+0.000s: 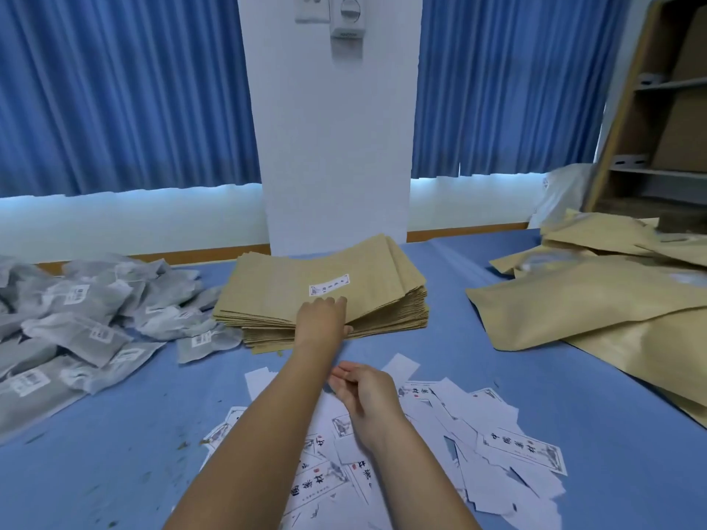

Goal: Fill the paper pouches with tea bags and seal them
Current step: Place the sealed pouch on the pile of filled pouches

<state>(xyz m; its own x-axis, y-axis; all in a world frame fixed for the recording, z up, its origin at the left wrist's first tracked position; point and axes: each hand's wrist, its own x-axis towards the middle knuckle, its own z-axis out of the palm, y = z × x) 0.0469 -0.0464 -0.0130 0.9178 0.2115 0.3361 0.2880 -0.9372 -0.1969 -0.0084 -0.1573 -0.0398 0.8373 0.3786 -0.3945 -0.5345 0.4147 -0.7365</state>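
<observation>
The stack of paper pouches [267,288] sat in the middle of the blue table [535,395], flat brown envelopes piled many deep, the top one bearing a small white label [329,285]. Each pouch looked light and thin, stiff enough to hold its shape but easy to crease. They also looked smooth enough to slide off one another, so I judged the near edge the sensible place to take one, thumb under and fingers on top, peeling off a single sheet. The left hand [320,319] was there, arm stretched forward. Its fingers lay across the top of the stack and its thumb was tucked against the near edge, which read to me as a pinch on the uppermost pouches. How many it had, I could not tell. The right hand [365,392] hovered just in front of the stack, palm turned inward, fingers straight and together, holding nothing. Under it, in front of the stack, lay a scatter of white printed slips [478,464]. To the left of the stack was a heap of grey tea bags [88,323], soft and limp-looking. To its right lay a loose pile of larger brown bags [574,307]. Behind the stack rose a white pillar [333,147] between blue curtains [114,89].
</observation>
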